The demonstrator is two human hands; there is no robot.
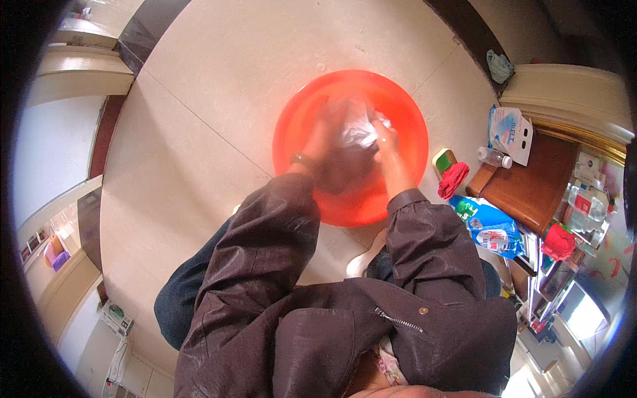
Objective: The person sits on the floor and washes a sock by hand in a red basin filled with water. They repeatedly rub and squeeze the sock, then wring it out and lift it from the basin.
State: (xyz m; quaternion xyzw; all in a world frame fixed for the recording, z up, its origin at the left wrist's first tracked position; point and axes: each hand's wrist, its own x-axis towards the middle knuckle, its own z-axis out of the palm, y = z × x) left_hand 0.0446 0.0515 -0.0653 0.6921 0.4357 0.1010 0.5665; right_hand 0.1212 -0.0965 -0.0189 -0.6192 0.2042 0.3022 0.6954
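Note:
A round orange-red basin [417, 142] sits on the floor in front of me. Both my hands are inside its rim. White cloth [359, 134], crumpled and partly smeared by motion, lies between them. My right hand [387, 141] is closed on the cloth's right side. On the other side my left hand [322, 136], with a dark band at the wrist, is against the cloth; motion blur hides its fingers. Below the cloth a dark area shows in the basin, and I cannot tell whether it is fabric or shadow.
Right of the basin are a green-and-cream brush or block [443, 160], a red mesh-like bundle [454, 180] and a blue packet [490, 227]. A clear bottle [494, 158] and a white bag [509, 132] lie by a brown box [534, 179]. Pale tiles [199, 86] surround the basin.

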